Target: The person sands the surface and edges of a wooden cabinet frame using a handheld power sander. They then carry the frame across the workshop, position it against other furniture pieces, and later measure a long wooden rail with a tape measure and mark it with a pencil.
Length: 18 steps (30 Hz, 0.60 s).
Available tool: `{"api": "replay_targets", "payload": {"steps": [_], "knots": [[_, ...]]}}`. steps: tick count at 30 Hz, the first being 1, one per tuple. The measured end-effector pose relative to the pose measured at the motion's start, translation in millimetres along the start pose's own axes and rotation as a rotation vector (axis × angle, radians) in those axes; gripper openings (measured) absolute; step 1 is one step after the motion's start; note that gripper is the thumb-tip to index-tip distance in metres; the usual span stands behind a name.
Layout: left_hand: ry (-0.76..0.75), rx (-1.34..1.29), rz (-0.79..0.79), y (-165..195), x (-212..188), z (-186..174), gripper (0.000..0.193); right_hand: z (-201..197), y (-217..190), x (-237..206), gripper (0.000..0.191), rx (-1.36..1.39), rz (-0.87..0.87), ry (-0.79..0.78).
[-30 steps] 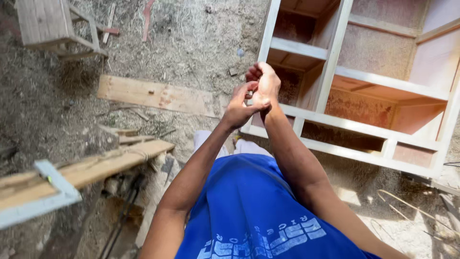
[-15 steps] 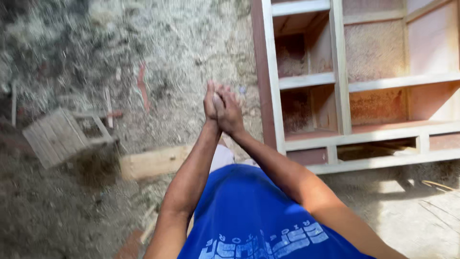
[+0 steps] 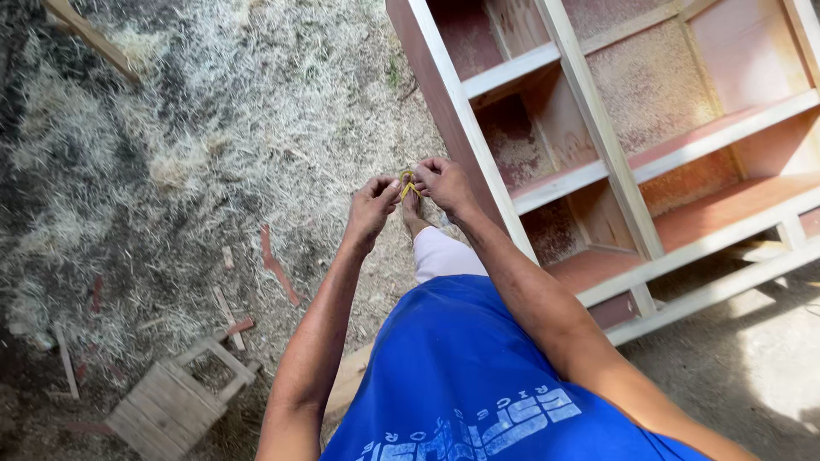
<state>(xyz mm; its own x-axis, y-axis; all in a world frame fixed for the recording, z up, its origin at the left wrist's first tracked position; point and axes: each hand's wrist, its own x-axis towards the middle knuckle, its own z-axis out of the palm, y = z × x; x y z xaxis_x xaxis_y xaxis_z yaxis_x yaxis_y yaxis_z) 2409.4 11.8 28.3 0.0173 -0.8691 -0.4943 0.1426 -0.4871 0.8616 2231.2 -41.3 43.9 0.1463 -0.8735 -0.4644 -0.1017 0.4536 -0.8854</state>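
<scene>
My left hand (image 3: 372, 207) and my right hand (image 3: 444, 182) are raised together in front of me, fingertips almost meeting. Between them they pinch a small yellow thing (image 3: 407, 183); it is too small to tell what it is. Below the hands my foot in a sandal (image 3: 412, 208) shows on the ground. I wear a blue shirt (image 3: 478, 376) and light trousers. Just right of my right hand lies a wooden cabinet frame (image 3: 598, 137) with shelves and reddish back panels, flat on the ground.
The ground is covered with wood shavings and sawdust (image 3: 213, 128). A small wooden stool (image 3: 175, 401) lies at lower left. Thin wood offcuts (image 3: 278, 265) are scattered near it. A wooden batten (image 3: 90, 34) lies at upper left.
My view has swung left and turned, so the cabinet frame now sits at upper right. My hands, pressed together before, have parted at the palms and now pinch the yellow thing at the fingertips.
</scene>
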Motion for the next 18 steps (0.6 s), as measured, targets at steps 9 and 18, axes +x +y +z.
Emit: {"api": "replay_targets", "payload": {"steps": [9, 18], "knots": [[0.029, 0.356, 0.121, 134, 201, -64, 0.027, 36, -132, 233, 0.021, -0.056, -0.107, -0.169], [-0.18, 0.425, 0.116, 270, 438, -77, 0.033, 33, -251, 436, 0.02, -0.079, -0.007, -0.006]]}}
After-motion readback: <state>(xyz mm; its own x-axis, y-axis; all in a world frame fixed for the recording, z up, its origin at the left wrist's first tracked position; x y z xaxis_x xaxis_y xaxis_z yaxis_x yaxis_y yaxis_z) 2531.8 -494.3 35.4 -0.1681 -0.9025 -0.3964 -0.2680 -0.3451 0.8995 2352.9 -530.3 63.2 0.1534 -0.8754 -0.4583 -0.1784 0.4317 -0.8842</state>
